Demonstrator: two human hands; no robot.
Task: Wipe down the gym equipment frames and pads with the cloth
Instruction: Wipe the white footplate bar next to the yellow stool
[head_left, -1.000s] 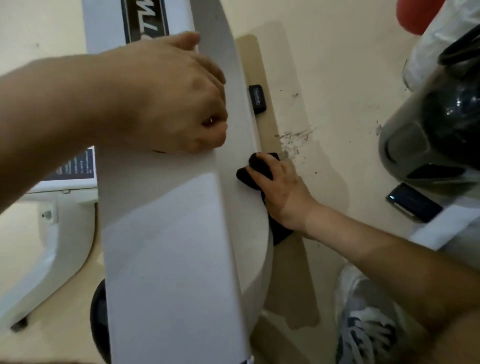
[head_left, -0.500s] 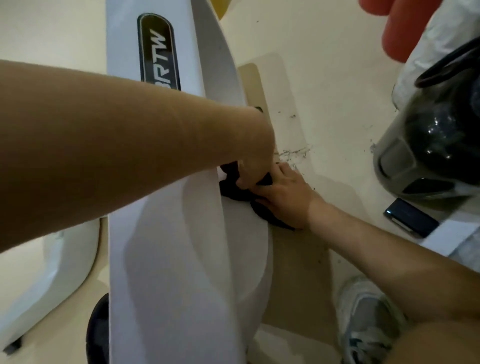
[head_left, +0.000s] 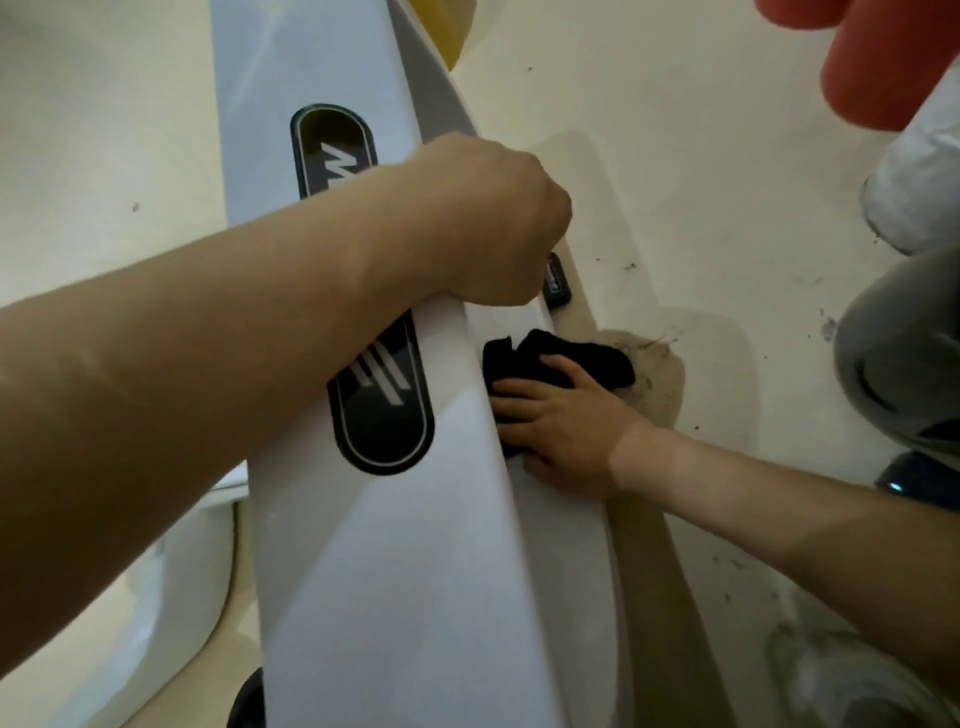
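Cloth (head_left: 602, 361), black and bunched, is pressed against the right flank of the white frame (head_left: 395, 597) by the right hand (head_left: 566, 436). Its fingers are laid nearly straight over the cloth, so the grip is flat and nothing is pinched. The frame's long axis runs from near to far, its far end leaning slightly left, and the next stroke is judged to follow that line along the flank. The left hand (head_left: 488, 223) is rested on the frame's top, just far-left of the cloth. Its fingers are folded under and hidden, so it cannot be told whether the edge is gripped. No container is seen.
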